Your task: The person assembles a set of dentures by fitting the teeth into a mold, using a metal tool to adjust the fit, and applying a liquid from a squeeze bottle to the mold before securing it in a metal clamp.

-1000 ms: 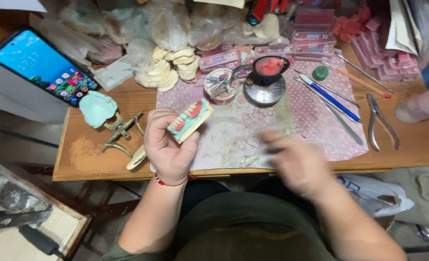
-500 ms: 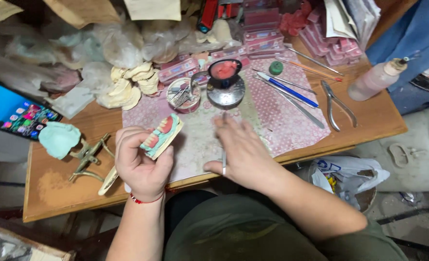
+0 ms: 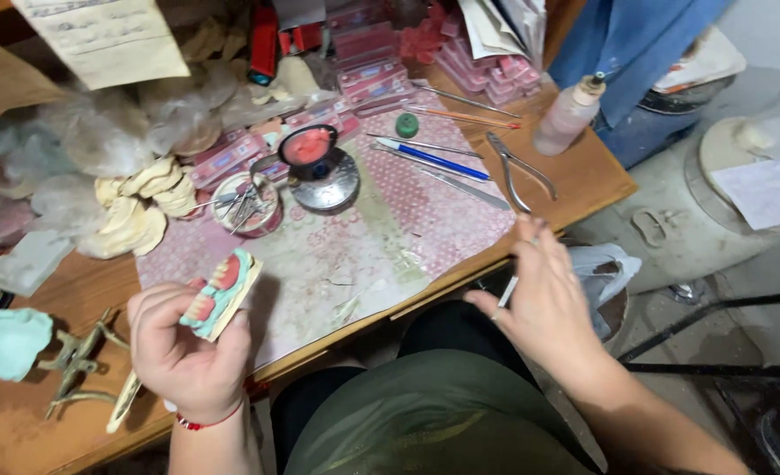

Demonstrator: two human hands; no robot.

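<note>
Head view looks down on a cluttered wooden bench (image 3: 583, 176) covered in part by a pink patterned mat (image 3: 381, 237). The left hand (image 3: 188, 352) is at the near left, its fingers clamped around a denture model (image 3: 221, 295), a pale teal block with pink gums and rows of white teeth facing up and to the right. The model sits above the near left part of the mat, raised off the bench in the hand. A red bracelet (image 3: 205, 422) circles that wrist.

The right hand (image 3: 544, 303) hangs off the near right edge of the bench, over the lap. Its fingers are loosely together, and a thin pale tool (image 3: 508, 291) pokes out from under them toward the left; how firmly it is pinched I cannot tell.

Far of the left hand, on the mat, stands a small round tin (image 3: 247, 204) full of metal instruments, and just right of it a dark bowl with pink wax (image 3: 306, 146) resting on a round metal burner (image 3: 328, 180). Farther right lie a blue-handled instrument (image 3: 430, 158), a small green cap (image 3: 408, 125), and a pair of pliers (image 3: 517, 171). A plastic squeeze bottle (image 3: 566, 114) lies near the far right corner. At the far left sit pale plaster casts (image 3: 131, 211), and at the near left a teal impression (image 3: 7, 343) beside a brass articulator frame (image 3: 78, 365)
</note>
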